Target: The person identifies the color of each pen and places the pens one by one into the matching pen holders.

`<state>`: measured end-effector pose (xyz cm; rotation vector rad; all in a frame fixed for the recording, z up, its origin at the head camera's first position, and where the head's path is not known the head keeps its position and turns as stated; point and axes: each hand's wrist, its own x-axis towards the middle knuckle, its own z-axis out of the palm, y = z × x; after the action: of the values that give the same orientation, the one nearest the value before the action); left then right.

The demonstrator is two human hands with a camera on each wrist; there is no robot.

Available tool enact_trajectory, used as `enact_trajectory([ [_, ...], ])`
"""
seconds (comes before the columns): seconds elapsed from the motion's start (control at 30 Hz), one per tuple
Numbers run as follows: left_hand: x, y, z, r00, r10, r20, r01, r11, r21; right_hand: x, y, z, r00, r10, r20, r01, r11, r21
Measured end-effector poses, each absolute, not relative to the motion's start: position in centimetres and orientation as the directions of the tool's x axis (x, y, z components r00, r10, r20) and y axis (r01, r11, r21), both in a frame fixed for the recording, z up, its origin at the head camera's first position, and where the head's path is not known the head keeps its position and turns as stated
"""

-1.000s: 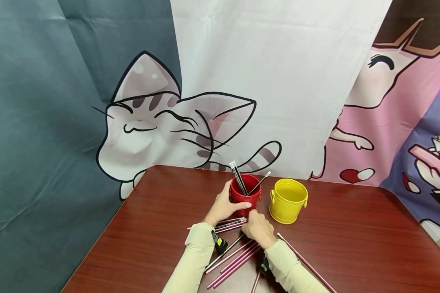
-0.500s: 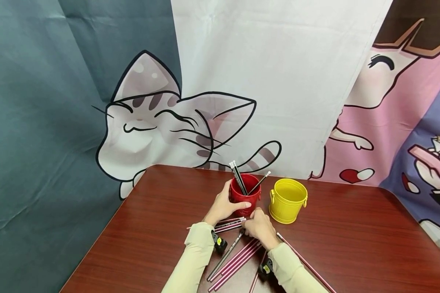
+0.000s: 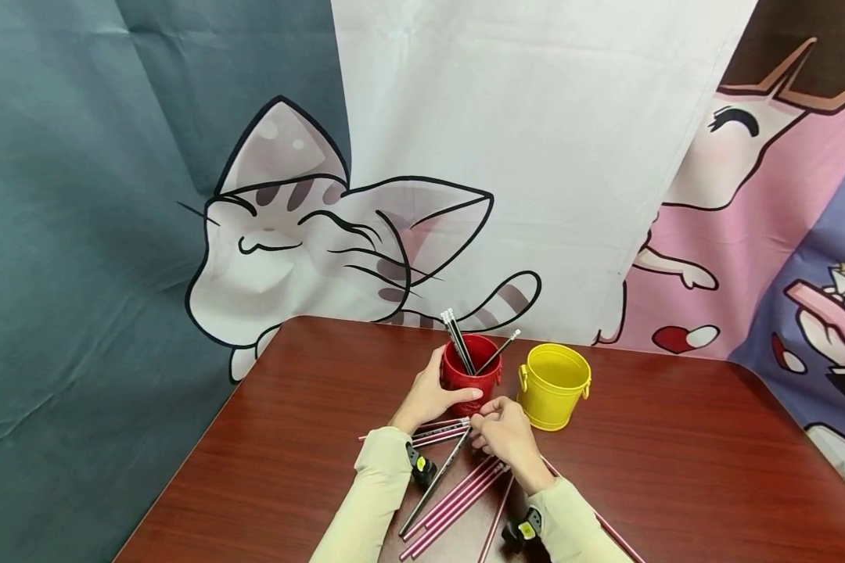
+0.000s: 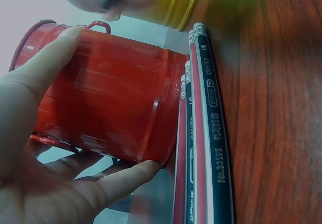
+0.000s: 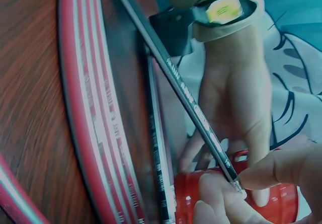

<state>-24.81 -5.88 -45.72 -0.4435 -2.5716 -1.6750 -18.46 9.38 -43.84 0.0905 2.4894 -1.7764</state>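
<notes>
Pencil [image 3: 438,478] pinched in right hand [image 3: 508,435]; left hand [image 3: 428,395] grips red bucket [image 3: 470,377].

Pretty cramped in the middle: red bucket [image 3: 471,375] and yellow bucket [image 3: 553,386] sit near each other, loose pencils [image 3: 458,496] clutter the front. Table [image 3: 711,453] right and left is open.

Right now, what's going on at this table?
A person's left hand grips the small red metal bucket, which already holds a few black pencils. The right hand pinches one end of a black pencil, lifting it from the pink pencils on the dark wooden table. A yellow metal bucket stands beside the red one.
</notes>
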Motion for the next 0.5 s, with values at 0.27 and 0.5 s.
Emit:
enact_trajectory([
  [0.27,-24.8,-5.9,-45.9,-0.959,0.214,0.184,0.257,0.391,0.884,-17.2,9.7,-42.4,-0.997,0.053,0.05,-0.031,0.31,-0.95],
  [0.5,-24.8,-5.9,-45.9,-0.956,0.22,0.194,0.267,0.372,0.889,-16.4,9.8,-41.6,-0.958,0.059,0.28,-0.24,0.37,-0.898],
])
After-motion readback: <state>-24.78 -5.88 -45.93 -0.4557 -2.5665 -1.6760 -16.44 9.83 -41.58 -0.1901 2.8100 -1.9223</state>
